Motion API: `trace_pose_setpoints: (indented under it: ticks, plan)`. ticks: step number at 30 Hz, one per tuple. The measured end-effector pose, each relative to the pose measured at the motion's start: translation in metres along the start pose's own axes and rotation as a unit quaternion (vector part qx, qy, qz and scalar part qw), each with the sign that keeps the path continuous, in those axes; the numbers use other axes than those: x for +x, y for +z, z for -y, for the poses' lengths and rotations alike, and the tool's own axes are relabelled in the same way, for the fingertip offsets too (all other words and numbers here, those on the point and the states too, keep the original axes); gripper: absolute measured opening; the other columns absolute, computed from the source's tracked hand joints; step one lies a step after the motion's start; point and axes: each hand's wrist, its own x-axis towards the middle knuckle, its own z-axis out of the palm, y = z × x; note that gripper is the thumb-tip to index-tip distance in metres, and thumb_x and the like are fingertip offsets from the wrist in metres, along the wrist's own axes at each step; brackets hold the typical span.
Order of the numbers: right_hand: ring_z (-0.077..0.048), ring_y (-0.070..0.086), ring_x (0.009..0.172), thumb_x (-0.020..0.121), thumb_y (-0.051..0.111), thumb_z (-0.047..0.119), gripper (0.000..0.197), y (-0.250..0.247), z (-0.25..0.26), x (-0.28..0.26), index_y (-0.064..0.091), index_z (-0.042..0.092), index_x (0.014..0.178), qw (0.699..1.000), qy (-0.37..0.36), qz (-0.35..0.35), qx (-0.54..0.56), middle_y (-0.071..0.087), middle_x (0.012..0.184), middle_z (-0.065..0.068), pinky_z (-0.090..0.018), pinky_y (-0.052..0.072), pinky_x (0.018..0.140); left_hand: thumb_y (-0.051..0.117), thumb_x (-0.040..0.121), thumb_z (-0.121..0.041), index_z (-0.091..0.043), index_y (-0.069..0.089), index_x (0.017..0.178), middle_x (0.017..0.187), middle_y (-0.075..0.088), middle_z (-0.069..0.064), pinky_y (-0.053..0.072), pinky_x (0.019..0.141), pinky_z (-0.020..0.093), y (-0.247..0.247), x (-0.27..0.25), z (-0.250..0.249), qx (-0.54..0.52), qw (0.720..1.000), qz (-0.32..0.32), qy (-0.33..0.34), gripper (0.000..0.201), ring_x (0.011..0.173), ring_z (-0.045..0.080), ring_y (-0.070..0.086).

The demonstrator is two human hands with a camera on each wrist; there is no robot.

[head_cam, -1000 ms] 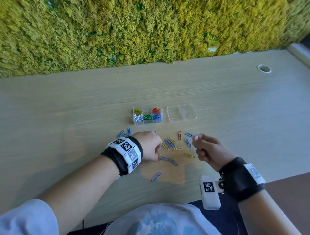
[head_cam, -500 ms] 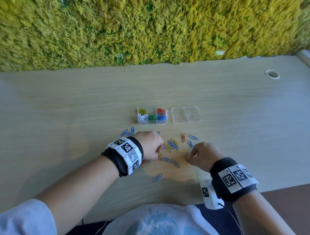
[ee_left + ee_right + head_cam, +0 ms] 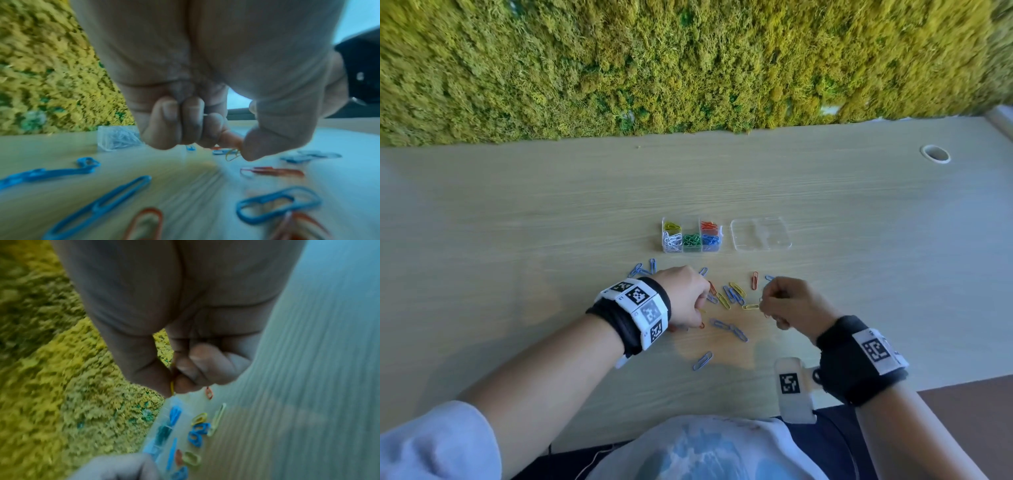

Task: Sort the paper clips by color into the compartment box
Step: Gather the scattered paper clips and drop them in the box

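Observation:
The clear compartment box (image 3: 691, 249) stands mid-table, holding yellow, white, green, red and blue clips in separate cells. Loose paper clips lie in front of it, among them a red one (image 3: 754, 280), a yellow one (image 3: 750, 306) and a blue one (image 3: 702, 360). My left hand (image 3: 702, 301) rests among them with its fingers curled. A thin wire end pokes out between those fingers, and thumb and index meet at a yellow clip (image 3: 232, 155) on the table. My right hand (image 3: 765, 301) hovers just above the table and pinches a yellow clip (image 3: 172, 387) between thumb and fingers.
The box's clear lid (image 3: 760, 233) lies flat just right of the box. A moss wall (image 3: 688, 68) closes off the back of the wooden table. A cable hole (image 3: 935, 153) sits at the far right. The table's front edge runs close to my body.
My right hand dropped to the table, closed on a yellow clip near the middle and has lifted a little with it. The left hand has stayed in place.

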Motion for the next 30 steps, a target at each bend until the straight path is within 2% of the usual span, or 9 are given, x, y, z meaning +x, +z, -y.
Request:
trace_pose_setpoints:
  ticks: [5,9,11,13,15,18,20,24,30]
  plan:
    - [-0.011,0.048,0.047,0.090,0.040,-0.005,0.027,-0.002,0.008,0.002,0.063,0.008,0.087,0.945,0.060,0.053,0.317,0.055,0.059,0.000,-0.018,0.042,0.041,0.064,0.073,-0.013,-0.022,0.048,0.064,0.065,0.052,-0.005,0.042,0.058,0.026,-0.002,0.000,0.004,-0.215,0.975,-0.062,0.014,0.021,0.059,0.016,0.048]
    - [-0.012,0.050,0.048,0.090,0.031,0.004,0.027,-0.006,0.011,0.003,0.052,0.010,0.075,0.881,0.092,0.073,0.458,0.051,0.064,-0.003,-0.017,0.043,0.041,0.051,0.070,-0.001,-0.013,0.042,0.070,0.065,0.048,0.003,0.040,0.039,0.022,-0.001,0.001,0.000,-0.626,0.779,-0.013,0.032,0.015,0.047,0.012,0.048]
    - [-0.011,0.045,0.046,0.091,0.034,0.006,0.024,-0.007,0.010,0.004,0.049,0.013,0.073,0.902,0.080,0.062,0.419,0.046,0.065,-0.003,-0.016,0.037,0.038,0.044,0.064,0.000,-0.014,0.039,0.073,0.064,0.046,0.001,0.038,0.037,0.020,-0.002,0.004,-0.003,-0.698,0.716,-0.016,0.030,0.017,0.046,0.012,0.047]
    - [-0.011,0.038,0.046,0.092,0.040,0.006,0.023,-0.006,0.009,0.006,0.051,0.014,0.073,0.947,0.062,0.046,0.311,0.042,0.065,-0.002,-0.017,0.029,0.037,0.041,0.061,-0.001,-0.015,0.039,0.075,0.063,0.043,0.000,0.035,0.038,0.018,-0.003,0.007,-0.007,-0.722,0.692,-0.012,0.020,0.020,0.046,0.013,0.044]
    - [-0.012,0.033,0.048,0.091,0.051,0.008,0.020,-0.003,0.008,0.007,0.054,0.014,0.073,0.990,0.034,0.028,0.132,0.040,0.063,-0.001,-0.017,0.024,0.039,0.048,0.066,-0.003,-0.015,0.042,0.077,0.063,0.042,-0.002,0.032,0.037,0.017,-0.004,0.010,-0.009,-0.691,0.723,-0.012,0.004,0.018,0.045,0.010,0.040]
    - [-0.014,0.040,0.053,0.083,0.067,0.019,0.021,0.001,0.008,0.009,0.055,0.027,0.068,0.979,-0.018,-0.012,-0.204,0.043,0.060,0.006,-0.021,0.032,0.048,0.062,0.080,-0.013,-0.019,0.055,0.083,0.063,0.046,-0.009,0.033,0.043,0.019,-0.005,0.013,-0.012,-0.407,0.911,-0.062,-0.007,0.009,0.046,0.007,0.038]
    - [-0.015,0.049,0.063,0.079,0.070,0.027,0.020,0.005,0.010,0.009,0.054,0.033,0.069,0.945,-0.035,-0.026,-0.325,0.046,0.064,0.010,-0.024,0.040,0.059,0.064,0.080,-0.020,-0.023,0.060,0.088,0.062,0.047,-0.010,0.040,0.053,0.023,-0.006,0.015,-0.015,-0.191,0.978,-0.084,0.016,0.010,0.051,0.008,0.043]
    - [-0.015,0.055,0.080,0.083,0.064,0.033,0.008,0.012,0.014,0.009,0.059,0.027,0.083,0.903,-0.052,-0.024,-0.426,0.055,0.082,0.009,-0.027,0.047,0.075,0.060,0.081,-0.024,-0.026,0.063,0.096,0.086,0.060,-0.004,0.052,0.067,0.032,-0.009,0.014,-0.023,0.006,0.998,-0.061,0.029,0.015,0.077,0.018,0.060]
    - [-0.017,0.052,0.073,0.086,0.058,0.033,0.025,0.017,0.020,0.007,0.068,0.010,0.084,0.878,-0.035,-0.006,-0.477,0.057,0.079,-0.002,-0.025,0.040,0.061,0.056,0.079,-0.020,-0.020,0.066,0.089,0.097,0.065,0.002,0.049,0.067,0.031,-0.005,0.020,-0.029,0.108,0.992,-0.065,0.025,0.014,0.084,0.025,0.063]
